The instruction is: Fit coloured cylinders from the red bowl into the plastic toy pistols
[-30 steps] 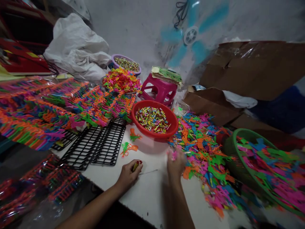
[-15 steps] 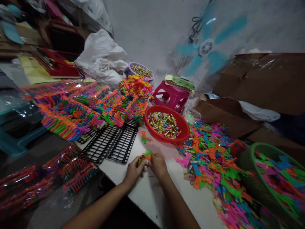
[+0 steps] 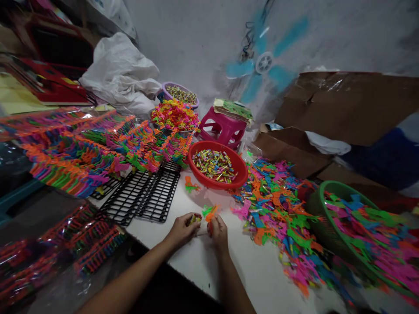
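My left hand [image 3: 181, 231] is closed around several small shiny yellow wrapped rolls [image 3: 195, 219], which show at its fingertips. My right hand [image 3: 218, 235] pinches a small orange plastic toy [image 3: 212, 212] just to the right, with its upper end sticking out above the fingers. A bright green plastic piece [image 3: 206, 211] shows beside the orange one; whether the two are joined I cannot tell. Both hands hover low over the white tabletop [image 3: 190, 257], a small gap apart. Beyond them, an orange and green toy [image 3: 190, 185] lies by a red basin [image 3: 241, 175] of similar small rolls.
Loose colourful plastic toys [image 3: 278, 200] spread along the right, beside a green basket [image 3: 322, 205]. Black grid racks [image 3: 153, 196] and rows of bagged toys [image 3: 81, 152] fill the left. Behind are a pink stool [image 3: 225, 124], a blue fan [image 3: 263, 63] and cardboard boxes [image 3: 330, 104].
My hands have drawn slightly apart, and the orange toy now shows more clearly in my right fingers. The whole view has shifted, moving the surroundings leftward.
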Tool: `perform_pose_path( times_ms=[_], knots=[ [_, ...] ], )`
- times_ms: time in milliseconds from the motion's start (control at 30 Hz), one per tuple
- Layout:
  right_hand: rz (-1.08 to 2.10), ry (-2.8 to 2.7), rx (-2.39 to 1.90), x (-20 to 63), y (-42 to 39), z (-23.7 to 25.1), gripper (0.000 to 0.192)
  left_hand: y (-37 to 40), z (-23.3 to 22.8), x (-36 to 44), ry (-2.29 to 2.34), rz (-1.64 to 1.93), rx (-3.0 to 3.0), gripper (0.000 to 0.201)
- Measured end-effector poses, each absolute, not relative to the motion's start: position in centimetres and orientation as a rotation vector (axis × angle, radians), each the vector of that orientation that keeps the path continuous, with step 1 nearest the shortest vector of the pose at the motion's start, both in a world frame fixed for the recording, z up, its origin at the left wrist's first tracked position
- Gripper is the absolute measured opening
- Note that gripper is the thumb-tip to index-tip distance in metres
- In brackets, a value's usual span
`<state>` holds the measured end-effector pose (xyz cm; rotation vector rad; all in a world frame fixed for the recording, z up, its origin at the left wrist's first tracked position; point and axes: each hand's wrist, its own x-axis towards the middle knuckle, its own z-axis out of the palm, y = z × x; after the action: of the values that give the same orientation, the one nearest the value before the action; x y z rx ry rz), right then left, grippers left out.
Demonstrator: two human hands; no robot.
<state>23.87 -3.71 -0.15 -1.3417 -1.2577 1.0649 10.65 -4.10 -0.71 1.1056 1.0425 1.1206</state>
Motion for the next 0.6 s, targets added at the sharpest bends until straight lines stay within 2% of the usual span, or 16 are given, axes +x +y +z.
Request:
perform_pose_path(
  times_ms=[167, 333, 600],
  knots=[
    [1.024, -1.267, -1.329, 23.1, -3.5, -0.7, 0.032, -4.0, -0.9, 10.7, 1.072, 1.091, 1.096, 0.024],
    [0.887, -1.415, -1.417, 23.0, -3.9, 0.5, 0.027, -3.9, -0.5, 10.6, 1.156, 1.126, 1.172, 0.023],
    [0.841, -1.448, -1.516, 22.1, -4.3, 1.3, 0.023, -4.0, 0.0, 10.4, 1.184, 1.082, 1.318, 0.025]
  ],
)
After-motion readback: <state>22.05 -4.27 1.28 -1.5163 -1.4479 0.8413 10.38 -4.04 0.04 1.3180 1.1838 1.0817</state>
